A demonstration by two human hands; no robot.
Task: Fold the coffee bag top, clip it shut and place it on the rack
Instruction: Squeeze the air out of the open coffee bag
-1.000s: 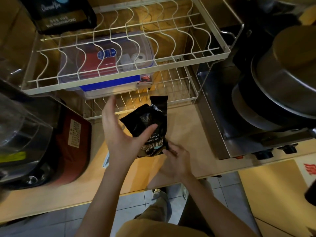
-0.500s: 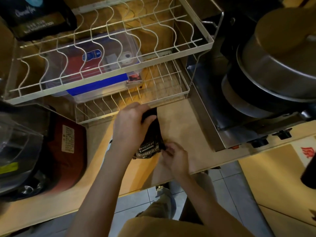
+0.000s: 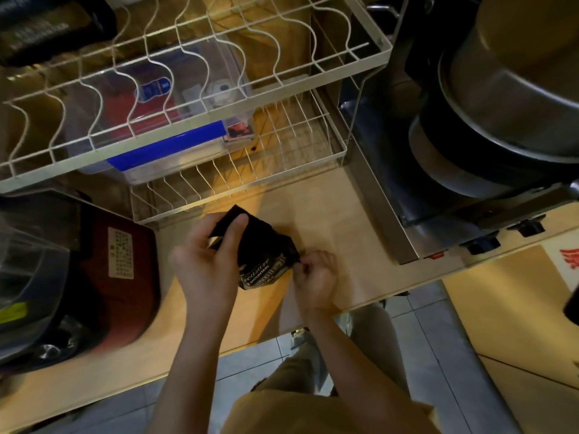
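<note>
A small black coffee bag [image 3: 263,261] with white lettering stands on the wooden counter [image 3: 338,220], just in front of the white wire rack [image 3: 219,126]. My left hand [image 3: 210,264] wraps around the bag's top, thumb and fingers pressing the top edge down. My right hand [image 3: 315,274] pinches the bag's lower right side with closed fingers. The folded top is partly hidden under my left fingers. No clip shows.
A clear plastic box with a blue lid [image 3: 163,120] sits on the rack's lower shelf. Another black bag [image 3: 47,29] lies on the upper shelf at the far left. A red appliance [image 3: 116,277] stands at left, stacked metal pots [image 3: 507,98] on a stove at right.
My left hand went from open beside the raised bag to closing over its top and pressing it down. The bag now sits lower on the counter. My right hand stays at its base.
</note>
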